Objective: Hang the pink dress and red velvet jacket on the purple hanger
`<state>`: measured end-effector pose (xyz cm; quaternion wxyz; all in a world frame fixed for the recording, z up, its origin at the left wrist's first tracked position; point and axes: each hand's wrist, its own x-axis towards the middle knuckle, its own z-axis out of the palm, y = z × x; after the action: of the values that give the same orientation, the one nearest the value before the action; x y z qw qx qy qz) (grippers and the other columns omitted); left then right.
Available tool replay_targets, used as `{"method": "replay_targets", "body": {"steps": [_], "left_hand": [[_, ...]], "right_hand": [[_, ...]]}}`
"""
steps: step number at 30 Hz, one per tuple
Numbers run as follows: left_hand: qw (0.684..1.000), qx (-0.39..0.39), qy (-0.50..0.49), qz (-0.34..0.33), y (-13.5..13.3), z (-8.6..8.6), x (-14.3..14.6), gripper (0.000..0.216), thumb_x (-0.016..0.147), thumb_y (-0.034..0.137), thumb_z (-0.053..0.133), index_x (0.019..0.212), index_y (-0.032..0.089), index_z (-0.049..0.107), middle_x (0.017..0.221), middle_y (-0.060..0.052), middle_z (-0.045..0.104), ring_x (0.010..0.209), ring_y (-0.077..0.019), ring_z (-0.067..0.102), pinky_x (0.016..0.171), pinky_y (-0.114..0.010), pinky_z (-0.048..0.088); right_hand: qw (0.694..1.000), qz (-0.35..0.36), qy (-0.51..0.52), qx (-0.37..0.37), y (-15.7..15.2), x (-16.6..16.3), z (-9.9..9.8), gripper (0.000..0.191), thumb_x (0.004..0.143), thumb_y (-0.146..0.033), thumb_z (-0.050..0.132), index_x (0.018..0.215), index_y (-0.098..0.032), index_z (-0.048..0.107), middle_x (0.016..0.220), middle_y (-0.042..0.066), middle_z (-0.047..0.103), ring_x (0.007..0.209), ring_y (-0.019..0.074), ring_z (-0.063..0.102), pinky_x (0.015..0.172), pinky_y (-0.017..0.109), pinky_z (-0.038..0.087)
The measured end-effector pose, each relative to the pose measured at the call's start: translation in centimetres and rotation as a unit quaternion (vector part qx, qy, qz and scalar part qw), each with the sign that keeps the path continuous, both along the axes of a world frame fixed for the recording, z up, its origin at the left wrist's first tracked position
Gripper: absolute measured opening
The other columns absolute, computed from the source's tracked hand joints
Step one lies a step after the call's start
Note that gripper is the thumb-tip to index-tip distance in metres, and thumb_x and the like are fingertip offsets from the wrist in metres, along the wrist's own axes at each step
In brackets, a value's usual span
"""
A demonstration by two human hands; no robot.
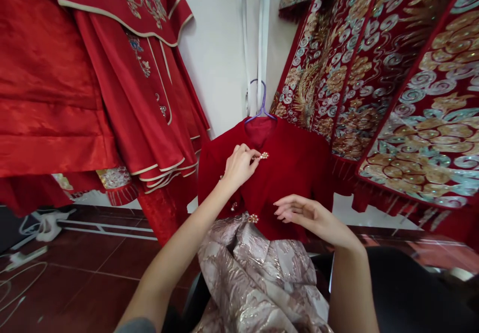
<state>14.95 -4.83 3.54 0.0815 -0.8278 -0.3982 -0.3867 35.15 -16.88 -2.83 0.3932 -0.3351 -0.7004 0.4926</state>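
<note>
A dark red velvet jacket [288, 173] hangs from a purple hanger [264, 104]. My left hand [239, 166] is closed in a pinch at the upper front, its fingertips on a flower-shaped pearl button [264, 155]. Lower on the front are a second ornate button [253, 218] and a small bead ornament [234, 206]. My right hand [309, 216] is before the jacket's lower right side, fingers stretched out and holding nothing. Below the jacket spreads a shiny silvery-pink brocade cloth [258, 268].
Red satin garments [130, 83] with cream piping hang at the left. Embroidered, fringed garments [374, 74] fill the right. White straps [260, 34] come down to the hanger. A white cable [22, 293] and a metal rack bar [108, 228] are low at the left.
</note>
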Motion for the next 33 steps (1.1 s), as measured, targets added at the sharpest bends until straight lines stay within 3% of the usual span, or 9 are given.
{"method": "replay_targets", "body": {"steps": [5, 10, 14, 16, 19, 21, 24, 28, 33], "left_hand": [[0.989, 0.048, 0.12, -0.069, 0.6, 1.9, -0.5, 0.015, 0.084, 0.032, 0.056, 0.09, 0.021, 0.065, 0.095, -0.005, 0.058, 0.093, -0.0205, 0.048, 0.082, -0.034, 0.04], [0.977, 0.064, 0.152, -0.132, 0.9, 2.5, -0.5, 0.012, 0.084, 0.027, 0.052, 0.086, 0.02, 0.062, 0.08, -0.002, 0.06, 0.089, -0.0188, 0.05, 0.107, -0.044, 0.023], [0.983, 0.037, 0.122, -0.135, 0.6, 2.3, 0.0, 0.021, 0.087, 0.029, 0.043, 0.084, 0.023, 0.063, 0.076, -0.003, 0.061, 0.089, -0.0206, 0.05, 0.112, -0.048, 0.015], [0.989, 0.009, 0.071, -0.13, 0.5, 2.1, 0.3, 0.023, 0.088, 0.032, 0.041, 0.084, 0.024, 0.063, 0.076, -0.004, 0.061, 0.09, -0.0218, 0.051, 0.113, -0.051, 0.013], [0.992, -0.009, -0.034, -0.124, 0.4, 1.9, 0.6, 0.022, 0.086, 0.035, 0.045, 0.08, 0.023, 0.063, 0.072, -0.005, 0.061, 0.09, -0.0237, 0.053, 0.113, -0.054, 0.011], [0.988, -0.015, -0.074, -0.134, 0.5, 1.8, 0.5, 0.021, 0.084, 0.035, 0.049, 0.073, 0.023, 0.062, 0.069, -0.005, 0.06, 0.089, -0.0239, 0.053, 0.114, -0.054, 0.011], [0.988, -0.019, -0.055, -0.141, 0.4, 1.7, 0.1, 0.018, 0.081, 0.033, 0.053, 0.068, 0.024, 0.062, 0.069, -0.004, 0.061, 0.088, -0.0235, 0.053, 0.115, -0.054, 0.007], [0.993, 0.001, 0.012, -0.119, 0.0, 1.7, -0.5, 0.012, 0.079, 0.032, 0.057, 0.078, 0.024, 0.065, 0.077, -0.003, 0.064, 0.091, -0.0238, 0.053, 0.114, -0.058, 0.0], [0.988, -0.025, -0.021, -0.149, 0.2, 1.6, -0.5, 0.01, 0.079, 0.028, 0.056, 0.08, 0.026, 0.066, 0.073, -0.003, 0.063, 0.088, -0.0235, 0.054, 0.113, -0.059, 0.006]], "right_hand": [[1.0, -0.004, -0.009, 0.005, 0.2, 0.0, -0.2, 0.03, 0.086, -0.034, 0.06, 0.115, -0.023, 0.057, 0.105, 0.005, 0.065, 0.098, 0.0159, 0.062, 0.094, 0.036, 0.048], [0.999, -0.033, -0.011, 0.011, 0.1, 0.2, -0.2, 0.032, 0.085, -0.038, 0.059, 0.113, -0.022, 0.057, 0.102, 0.006, 0.066, 0.096, 0.0168, 0.063, 0.094, 0.037, 0.049], [0.986, -0.155, -0.005, 0.068, 1.6, -0.5, 0.4, 0.03, 0.084, -0.041, 0.059, 0.106, -0.02, 0.059, 0.105, 0.009, 0.065, 0.098, 0.0194, 0.061, 0.092, 0.039, 0.049], [0.942, -0.299, 0.016, 0.15, 3.7, -1.9, 1.4, 0.029, 0.084, -0.039, 0.057, 0.105, -0.02, 0.058, 0.112, 0.011, 0.061, 0.103, 0.0211, 0.058, 0.093, 0.04, 0.047], [0.802, -0.517, 0.015, 0.3, 7.8, -4.6, 3.4, 0.04, 0.082, -0.032, 0.053, 0.12, -0.02, 0.048, 0.126, 0.014, 0.051, 0.119, 0.0252, 0.047, 0.1, 0.047, 0.039], [0.756, -0.555, -0.015, 0.348, 10.1, -6.2, 4.7, 0.046, 0.08, -0.029, 0.053, 0.123, -0.018, 0.044, 0.128, 0.015, 0.047, 0.124, 0.0273, 0.041, 0.104, 0.05, 0.032], [0.743, -0.562, -0.019, 0.363, 11.9, -7.0, 5.9, 0.041, 0.082, -0.027, 0.048, 0.121, -0.018, 0.044, 0.126, 0.016, 0.046, 0.124, 0.0274, 0.04, 0.105, 0.051, 0.029], [0.736, -0.559, 0.002, 0.383, 11.5, -6.4, 5.8, 0.036, 0.084, -0.024, 0.043, 0.119, -0.018, 0.043, 0.125, 0.015, 0.047, 0.125, 0.0252, 0.039, 0.106, 0.048, 0.028], [0.726, -0.564, -0.009, 0.393, 11.3, -6.2, 5.3, 0.038, 0.08, -0.021, 0.045, 0.118, -0.019, 0.044, 0.127, 0.015, 0.045, 0.126, 0.0258, 0.038, 0.106, 0.048, 0.028]]}}
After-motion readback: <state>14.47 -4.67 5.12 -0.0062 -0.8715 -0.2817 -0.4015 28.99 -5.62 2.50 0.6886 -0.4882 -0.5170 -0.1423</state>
